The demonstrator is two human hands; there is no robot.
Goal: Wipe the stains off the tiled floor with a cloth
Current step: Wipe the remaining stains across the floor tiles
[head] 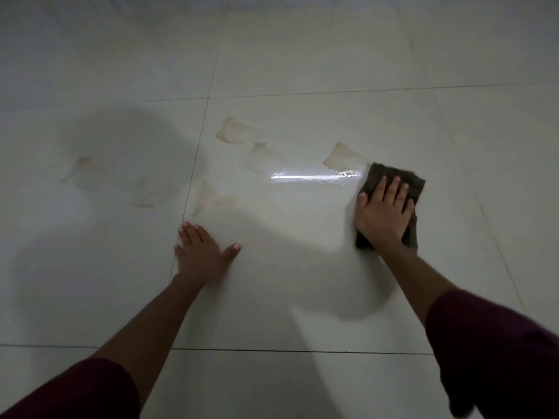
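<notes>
Pale glossy tiles make up the floor (302, 282), crossed by thin dark grout lines, with a bright streak of reflected light (314, 177) on a wet patch near the middle. A dark brown cloth (378, 176) lies flat on the tile at the right, and the right hand (382, 211) presses down on it with fingers straight and slightly spread, palm covering most of the fabric; the cloth's far edge and near corner show around the hand. Just left of the cloth's far corner, touching it or nearly so, sits a tan stain (343, 157) with a darker rim. Further left on the same tile are two more tan stains: a larger one (239, 133) at the far side and a fainter one (263, 155) between it and the first. A faint smear (208, 196) lies beside the vertical grout line, and dimmer marks (83, 166) sit in shadow on the left tile. The left hand (201, 252) rests flat on the floor near that grout line, fingers extended, thumb spread to the right, holding nothing. The two hands are well apart. Both forearms are bare, with dark maroon sleeves (496, 346) at the near edge.
</notes>
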